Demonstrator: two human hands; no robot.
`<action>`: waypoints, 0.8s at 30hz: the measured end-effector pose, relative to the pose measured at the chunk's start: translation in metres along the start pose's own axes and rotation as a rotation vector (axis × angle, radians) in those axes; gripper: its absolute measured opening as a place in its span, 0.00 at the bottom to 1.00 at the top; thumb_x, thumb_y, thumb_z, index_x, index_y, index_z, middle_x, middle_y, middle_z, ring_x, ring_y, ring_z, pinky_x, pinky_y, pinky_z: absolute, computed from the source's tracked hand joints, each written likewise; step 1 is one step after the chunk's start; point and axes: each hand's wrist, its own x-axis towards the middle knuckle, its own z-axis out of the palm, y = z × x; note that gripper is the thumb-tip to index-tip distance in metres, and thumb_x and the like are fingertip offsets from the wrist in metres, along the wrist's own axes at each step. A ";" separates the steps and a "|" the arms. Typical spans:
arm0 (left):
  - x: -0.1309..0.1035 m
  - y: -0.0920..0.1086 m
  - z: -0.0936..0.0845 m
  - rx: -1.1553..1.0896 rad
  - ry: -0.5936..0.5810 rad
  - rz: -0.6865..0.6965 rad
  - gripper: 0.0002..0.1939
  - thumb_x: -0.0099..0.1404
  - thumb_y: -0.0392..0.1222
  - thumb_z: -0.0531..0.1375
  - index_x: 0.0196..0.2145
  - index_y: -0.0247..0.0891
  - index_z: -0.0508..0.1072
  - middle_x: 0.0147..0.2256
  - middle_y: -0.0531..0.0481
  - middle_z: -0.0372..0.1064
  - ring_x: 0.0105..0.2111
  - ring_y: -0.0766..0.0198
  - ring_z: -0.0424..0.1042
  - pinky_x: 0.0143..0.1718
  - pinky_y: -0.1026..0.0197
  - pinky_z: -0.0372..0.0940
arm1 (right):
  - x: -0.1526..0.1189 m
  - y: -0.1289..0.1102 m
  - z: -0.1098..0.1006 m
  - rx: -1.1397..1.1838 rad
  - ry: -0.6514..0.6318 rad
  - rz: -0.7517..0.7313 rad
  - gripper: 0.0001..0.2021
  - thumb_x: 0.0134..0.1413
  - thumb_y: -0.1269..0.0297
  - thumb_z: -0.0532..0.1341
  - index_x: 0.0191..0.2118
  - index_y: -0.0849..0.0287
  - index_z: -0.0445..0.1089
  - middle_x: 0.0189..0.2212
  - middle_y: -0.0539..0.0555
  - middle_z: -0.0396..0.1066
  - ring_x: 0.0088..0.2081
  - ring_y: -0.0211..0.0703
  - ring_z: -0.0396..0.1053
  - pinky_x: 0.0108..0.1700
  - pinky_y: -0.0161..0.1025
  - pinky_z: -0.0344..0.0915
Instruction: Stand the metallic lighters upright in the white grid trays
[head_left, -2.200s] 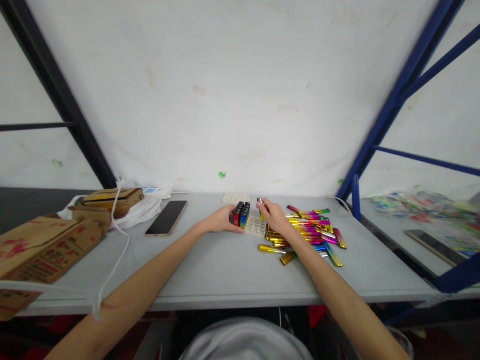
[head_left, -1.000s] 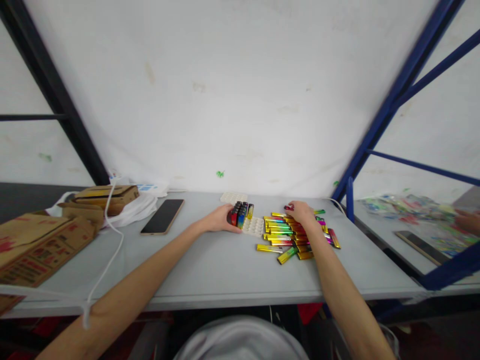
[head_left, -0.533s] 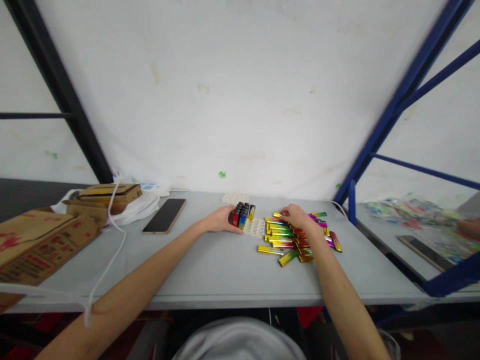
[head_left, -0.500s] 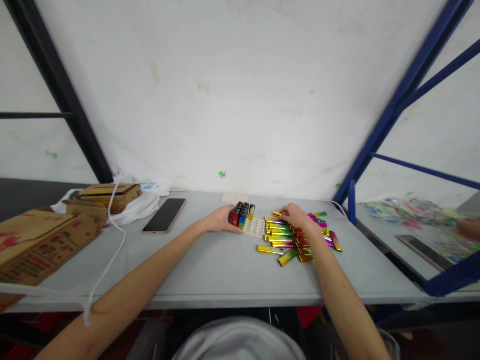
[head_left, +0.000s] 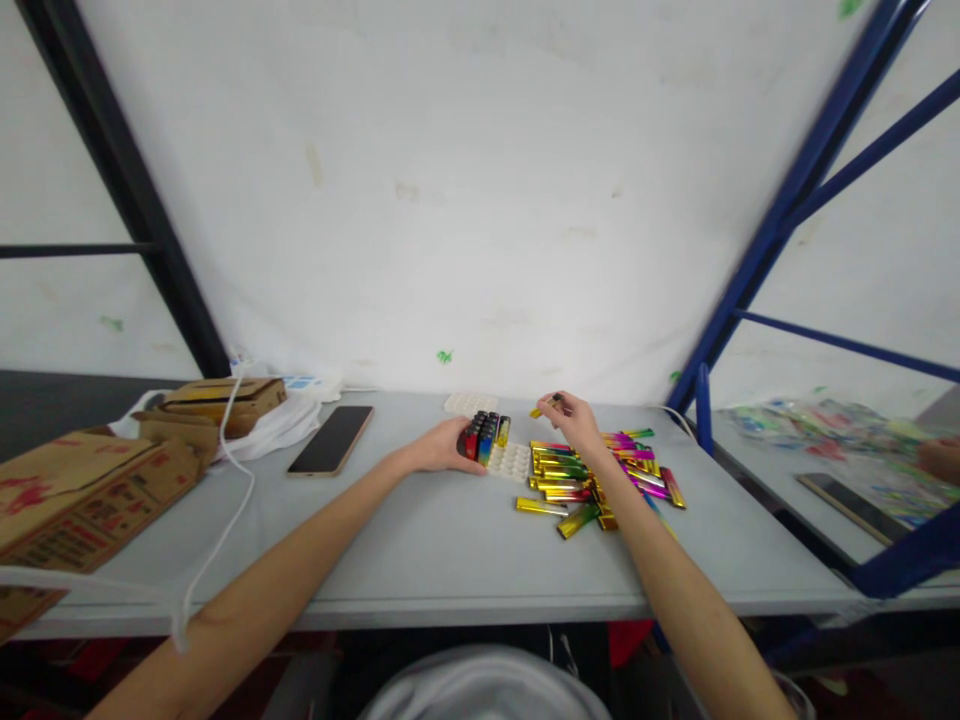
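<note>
My left hand is curled round the left side of a block of upright lighters, red, blue and gold with dark tops. These stand in a white tray with round cells, whose right part shows bare cells. My right hand is raised just behind a loose pile, pinching a gold lighter with a dark end. Beneath my right forearm lies the pile of shiny lighters in gold, red, green and purple; the forearm hides part of it.
Another white tray lies by the wall. To the left are a phone, cardboard boxes and a white cable. A blue metal frame rises on the right; beyond it are another phone and a co-worker's hand.
My right hand has lifted a gold lighter off the pile and moved slightly left and up. The left hand stays at the upright lighters. The view has shifted a little.
</note>
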 end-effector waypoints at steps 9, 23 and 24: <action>0.000 -0.003 0.001 -0.009 -0.002 -0.020 0.41 0.47 0.64 0.75 0.52 0.36 0.74 0.48 0.44 0.77 0.47 0.45 0.76 0.49 0.51 0.69 | -0.013 -0.026 0.024 0.246 -0.155 0.096 0.28 0.62 0.31 0.52 0.37 0.54 0.64 0.25 0.48 0.66 0.26 0.40 0.65 0.31 0.37 0.64; -0.001 0.000 0.000 0.000 -0.006 -0.036 0.42 0.48 0.62 0.76 0.54 0.35 0.73 0.51 0.41 0.77 0.49 0.43 0.75 0.53 0.49 0.69 | -0.026 -0.037 0.050 -0.289 0.009 -0.010 0.23 0.61 0.47 0.54 0.19 0.54 0.54 0.17 0.46 0.51 0.24 0.37 0.52 0.29 0.38 0.46; -0.002 0.000 0.000 -0.003 -0.008 -0.031 0.42 0.48 0.62 0.76 0.54 0.36 0.73 0.51 0.41 0.77 0.50 0.43 0.75 0.53 0.49 0.69 | -0.026 -0.038 0.051 -0.290 0.013 -0.008 0.22 0.60 0.49 0.53 0.19 0.54 0.54 0.17 0.46 0.52 0.24 0.37 0.52 0.29 0.38 0.46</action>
